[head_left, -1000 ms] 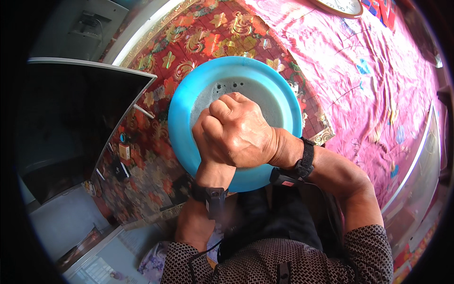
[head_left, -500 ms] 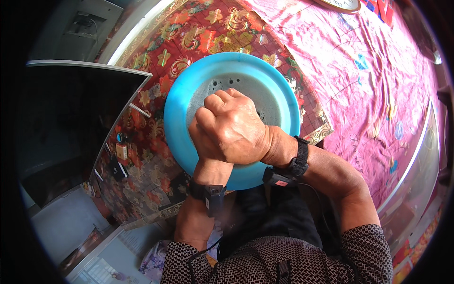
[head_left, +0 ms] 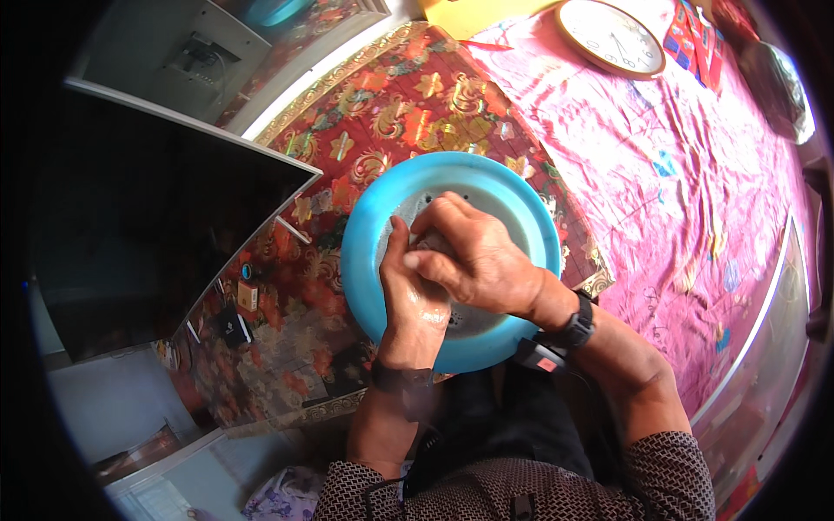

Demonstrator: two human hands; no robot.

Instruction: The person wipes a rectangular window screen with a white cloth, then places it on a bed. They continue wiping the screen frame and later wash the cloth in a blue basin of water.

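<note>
A round blue plastic basin [head_left: 361, 260] holds grey, frothy water [head_left: 473, 321]. Over it my two hands come together around a small pale bundle [head_left: 434, 244], apparently wet cloth, mostly covered by fingers. My left hand [head_left: 413, 295] is wet and upturned, cupped against the bundle from the left. From the right, my right hand [head_left: 486, 265] closes over it with bent fingers, its thumb pointing toward the left palm. Each wrist wears a black strap with a small device.
Under the basin lies a red floral covering [head_left: 365, 113]. A large dark screen [head_left: 165, 226] stands at the left, with a small box [head_left: 248, 297] nearby. Pink bedding [head_left: 643, 200] spreads to the right, bearing a round wall clock [head_left: 611, 39] at the far side.
My hands have gone from a tight stacked clasp to a looser hold, showing the left palm and part of the bundle. The view has shifted, so the basin appears lower and farther right.
</note>
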